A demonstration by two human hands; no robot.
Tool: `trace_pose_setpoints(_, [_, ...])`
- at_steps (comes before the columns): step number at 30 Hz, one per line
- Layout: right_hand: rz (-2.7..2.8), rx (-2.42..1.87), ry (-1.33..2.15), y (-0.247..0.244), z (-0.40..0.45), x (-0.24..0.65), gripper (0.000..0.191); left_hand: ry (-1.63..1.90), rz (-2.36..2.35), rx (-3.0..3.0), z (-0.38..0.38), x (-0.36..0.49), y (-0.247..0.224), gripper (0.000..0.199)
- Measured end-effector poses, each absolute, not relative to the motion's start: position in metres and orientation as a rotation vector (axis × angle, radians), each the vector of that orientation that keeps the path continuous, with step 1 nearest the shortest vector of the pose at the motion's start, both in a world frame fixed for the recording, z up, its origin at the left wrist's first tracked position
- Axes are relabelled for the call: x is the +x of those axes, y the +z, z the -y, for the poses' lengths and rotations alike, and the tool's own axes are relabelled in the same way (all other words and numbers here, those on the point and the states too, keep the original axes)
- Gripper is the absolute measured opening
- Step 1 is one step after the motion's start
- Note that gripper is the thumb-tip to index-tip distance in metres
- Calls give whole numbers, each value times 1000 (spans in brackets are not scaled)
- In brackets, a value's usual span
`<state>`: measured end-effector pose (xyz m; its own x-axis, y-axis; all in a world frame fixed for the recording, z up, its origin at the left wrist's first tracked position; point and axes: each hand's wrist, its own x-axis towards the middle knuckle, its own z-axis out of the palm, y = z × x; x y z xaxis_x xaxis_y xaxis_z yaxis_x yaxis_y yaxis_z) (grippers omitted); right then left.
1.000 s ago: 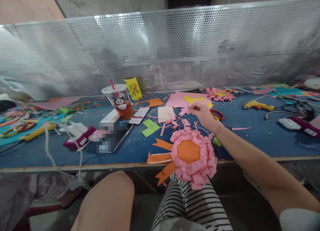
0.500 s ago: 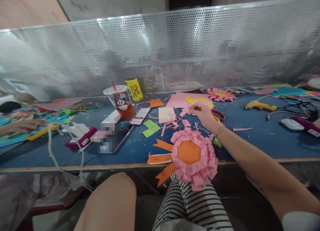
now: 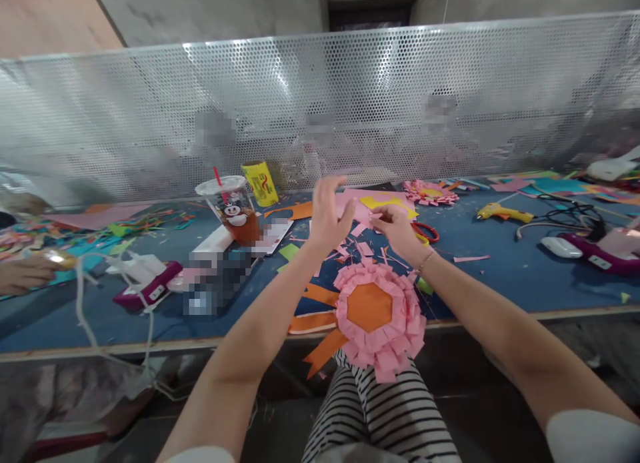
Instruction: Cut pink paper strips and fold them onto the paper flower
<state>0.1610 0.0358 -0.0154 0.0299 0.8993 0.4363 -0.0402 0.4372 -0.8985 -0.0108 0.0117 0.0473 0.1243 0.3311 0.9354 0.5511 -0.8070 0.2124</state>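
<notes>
My left hand [image 3: 330, 213] is raised over the pink paper sheet [image 3: 345, 197], its thumb and fingers apart and nothing in it. Just to its right, my right hand [image 3: 397, 228] pinches the edge of a small pink paper piece [image 3: 364, 211]; the fingertips partly hide it. Closer to me, at the table's front edge, lies a rosette of folded pink paper [image 3: 407, 309] with an orange centre and orange ribbon tails on its left. Pink scraps [image 3: 366, 249] are strewn between the hands and the rosette. Red-handled scissors [image 3: 427, 234] lie beside my right hand.
A plastic cup of drink [image 3: 240, 216], a yellow can-like container [image 3: 260, 183] and phones stand or lie left. A yellow glue gun [image 3: 505, 213] and purple power strip [image 3: 600, 255] are right. Another person's hand [image 3: 27, 275] works far left. Perforated metal panel [image 3: 300, 103] behind.
My left hand has come into view, reaching up beside my right hand. The right hand stays pinched near the pink paper. At far left, the other person's hand has shifted. The view has moved slightly.
</notes>
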Motion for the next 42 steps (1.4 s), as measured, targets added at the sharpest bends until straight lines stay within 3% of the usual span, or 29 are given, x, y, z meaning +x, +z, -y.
trace_pose_setpoints(5, [1352,-816,903,-17,-37,159,31,-2156,1525,-2726,-33,2,3,34])
trace_pose_setpoints(11, [1312,-775,1012,-15,-34,159,34,-2621,1611,-2822,-29,9,-2,30])
trace_pose_setpoints(32, [1283,-756,1088,-8,-24,157,26,-2791,1583,-2574,-22,10,0,26])
trace_pose_setpoints(42, [1219,-748,1154,-2,-18,156,26,-3219,1588,-2424,-22,14,1,30])
